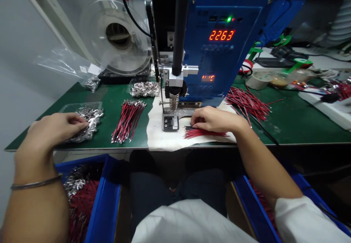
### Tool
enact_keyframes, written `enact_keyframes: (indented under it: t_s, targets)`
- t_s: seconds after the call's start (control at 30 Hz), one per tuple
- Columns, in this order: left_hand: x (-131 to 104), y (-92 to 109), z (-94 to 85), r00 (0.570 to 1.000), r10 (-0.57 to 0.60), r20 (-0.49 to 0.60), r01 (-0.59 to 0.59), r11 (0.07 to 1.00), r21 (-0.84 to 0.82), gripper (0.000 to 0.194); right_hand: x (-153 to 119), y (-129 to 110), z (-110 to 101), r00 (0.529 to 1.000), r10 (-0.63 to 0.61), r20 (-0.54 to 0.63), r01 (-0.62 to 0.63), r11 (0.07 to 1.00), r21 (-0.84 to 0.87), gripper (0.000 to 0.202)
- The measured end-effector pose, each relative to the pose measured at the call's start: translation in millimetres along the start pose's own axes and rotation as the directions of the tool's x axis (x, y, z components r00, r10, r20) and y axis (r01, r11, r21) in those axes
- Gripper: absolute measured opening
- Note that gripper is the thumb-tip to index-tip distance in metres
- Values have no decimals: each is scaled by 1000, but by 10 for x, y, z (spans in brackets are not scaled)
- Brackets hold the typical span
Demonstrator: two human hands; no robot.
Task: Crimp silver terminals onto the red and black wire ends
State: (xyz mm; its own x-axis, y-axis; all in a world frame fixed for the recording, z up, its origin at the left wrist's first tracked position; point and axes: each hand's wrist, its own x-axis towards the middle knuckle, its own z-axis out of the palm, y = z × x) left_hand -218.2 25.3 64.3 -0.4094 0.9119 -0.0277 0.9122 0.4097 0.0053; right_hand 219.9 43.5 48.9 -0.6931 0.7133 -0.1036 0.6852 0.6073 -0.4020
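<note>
My left hand [60, 127] reaches into a clear plastic tray [82, 105] of small shiny metal parts [94, 120]. Its thumb and fingertips are pressed together among them; whatever sits between them is too small to make out. My right hand [210, 118] is closed just right of the machine's small black fixture [170, 123]. A thin dark wire [185, 117] runs from its fingers toward that fixture. Below this hand, a row of red and black wires [205, 133] lies on a white sheet [164, 140]. The fixture sits under the machine's vertical head with a spring [174, 102].
A blue machine cabinet [211, 60] with lit red digits stands behind. Wires with metal ends [128, 120] lie left of the sheet, and loose red wires [248, 102] to the right. A bag of metal parts [144, 88] is behind. Blue bins [109, 191] flank my legs.
</note>
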Motion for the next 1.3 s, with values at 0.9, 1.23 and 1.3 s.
enact_keyframes:
  t_s: [0.9, 1.23, 1.3]
  targets:
    - [-970, 1935, 658, 979, 191, -72, -22, -254, -967, 25, 8, -82, -18, 966, -134, -223, 149, 987, 53, 17]
    - [-1009, 1893, 760, 960, 202, -196, -178, -104, -979, 24, 148, -147, 116, 914, -78, -398, 164, 968, 189, 15]
    - [-1017, 1893, 748, 958, 208, -195, -185, -67, -980, 24, 158, -155, 131, 905, -81, -417, 168, 970, 177, 15]
